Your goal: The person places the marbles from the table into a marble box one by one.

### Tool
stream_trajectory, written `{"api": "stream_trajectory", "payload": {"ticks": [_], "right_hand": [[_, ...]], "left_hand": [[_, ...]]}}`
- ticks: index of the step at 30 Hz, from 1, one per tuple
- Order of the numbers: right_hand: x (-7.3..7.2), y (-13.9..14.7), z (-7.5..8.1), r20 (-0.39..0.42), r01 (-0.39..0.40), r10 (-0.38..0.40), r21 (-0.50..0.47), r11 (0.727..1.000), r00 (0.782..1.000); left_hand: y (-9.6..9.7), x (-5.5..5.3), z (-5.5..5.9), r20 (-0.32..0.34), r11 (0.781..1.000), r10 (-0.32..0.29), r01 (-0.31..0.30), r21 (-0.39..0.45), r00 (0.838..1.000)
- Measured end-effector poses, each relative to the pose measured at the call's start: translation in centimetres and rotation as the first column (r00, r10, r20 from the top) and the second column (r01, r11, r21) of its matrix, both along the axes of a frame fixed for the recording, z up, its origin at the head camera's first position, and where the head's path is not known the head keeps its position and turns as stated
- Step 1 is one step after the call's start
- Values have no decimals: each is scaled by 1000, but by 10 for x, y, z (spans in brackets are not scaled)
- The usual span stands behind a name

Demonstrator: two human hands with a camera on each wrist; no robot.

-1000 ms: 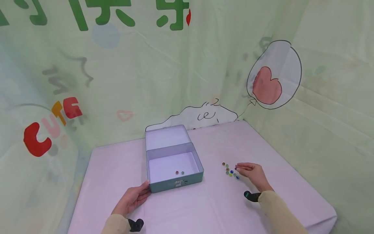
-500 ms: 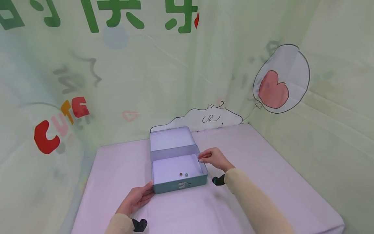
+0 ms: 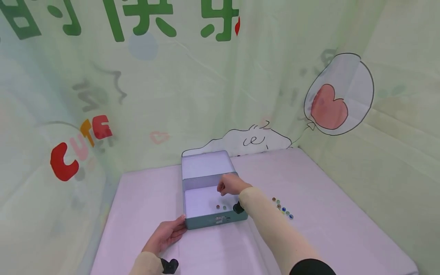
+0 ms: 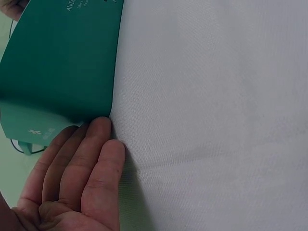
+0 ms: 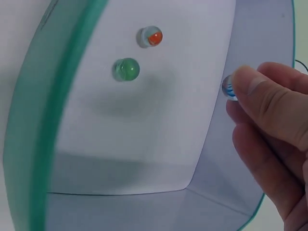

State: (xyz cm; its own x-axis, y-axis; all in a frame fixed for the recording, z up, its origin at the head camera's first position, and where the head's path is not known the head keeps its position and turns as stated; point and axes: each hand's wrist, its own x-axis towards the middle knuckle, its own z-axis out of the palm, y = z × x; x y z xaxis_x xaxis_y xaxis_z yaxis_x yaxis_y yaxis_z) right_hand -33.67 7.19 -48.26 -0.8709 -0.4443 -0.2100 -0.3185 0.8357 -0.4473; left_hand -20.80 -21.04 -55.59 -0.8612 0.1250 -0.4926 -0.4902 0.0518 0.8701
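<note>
A green box (image 3: 216, 220) with its lid (image 3: 207, 165) folded back stands on the table. Two marbles lie on its floor: an orange-and-clear marble (image 5: 152, 36) and a green marble (image 5: 128, 69). Over the inside of the box, my right hand (image 3: 232, 184) pinches a clear marble with blue streaks (image 5: 229, 88) between thumb and fingertips. My left hand (image 3: 167, 235) touches the box's near left corner with fairly straight fingers, as the left wrist view (image 4: 79, 173) confirms at the fingertips.
Several loose marbles (image 3: 283, 209) lie on the pale tablecloth (image 3: 330, 214) right of the box, partly behind my right sleeve (image 3: 275, 225). A printed curtain (image 3: 206, 91) hangs behind the table and along its sides.
My right hand has carried a marble leftward from the loose group, over the box's right wall, to above its inside. My left hand has stayed at the box corner.
</note>
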Motion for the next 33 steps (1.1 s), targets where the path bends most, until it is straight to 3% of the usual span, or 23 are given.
{"api": "stream_trajectory", "payload": {"ticks": [8,21,24,27,33], "right_hand": [[5,-14,5,-24,-34,36,81,996,999],[13,-17,6,-41,-31,33,59,998,999],[14,-11,7,-11,-1,1,-14,1000,1000],[13,1,3,39,80,-74,-158,984,996],[17,49,-10,56,219,-215,-405,888,975]], "left_hand": [[3,2,-1,-4,1000,2,-2,-16,1000],[0,2,-1,-6,1000,-14,14,-25,1000],[1,1,-2,-2,1000,-12,12,-24,1000],[1,0,-3,-6,1000,-11,11,-23,1000],[-1,-1,-4,-14,1000,-7,7,-23,1000]]}}
